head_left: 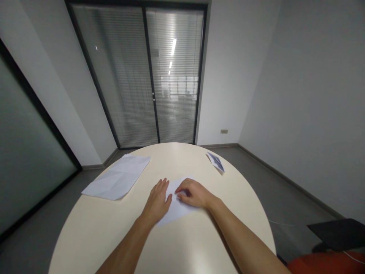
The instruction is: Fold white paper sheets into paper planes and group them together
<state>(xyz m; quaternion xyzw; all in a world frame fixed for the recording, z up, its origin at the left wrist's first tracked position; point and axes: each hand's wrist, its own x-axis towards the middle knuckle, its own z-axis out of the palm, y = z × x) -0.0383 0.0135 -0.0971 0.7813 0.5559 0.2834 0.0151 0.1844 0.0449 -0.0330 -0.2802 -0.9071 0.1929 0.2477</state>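
Observation:
A small sheet of white paper (177, 211) lies on the table in front of me, its lower edge slanting. My left hand (158, 201) rests flat along the sheet's left side, fingers stretched out and thumb apart. On the right part of the sheet is my right hand (194, 193), its fingers bent and curved toward the left. A small gap shows between its thumb and forefinger tips, and no object is visible in it. Both hands cover parts of the paper, so its full outline is hidden.
Large creased white sheets (119, 177) lie at the round table's (97, 236) left edge. A small folded paper piece with a dark printed face (216, 161) sits near the far right edge. Beyond the table, at the lower right, are a black flat object (338, 233) and something red (327, 263).

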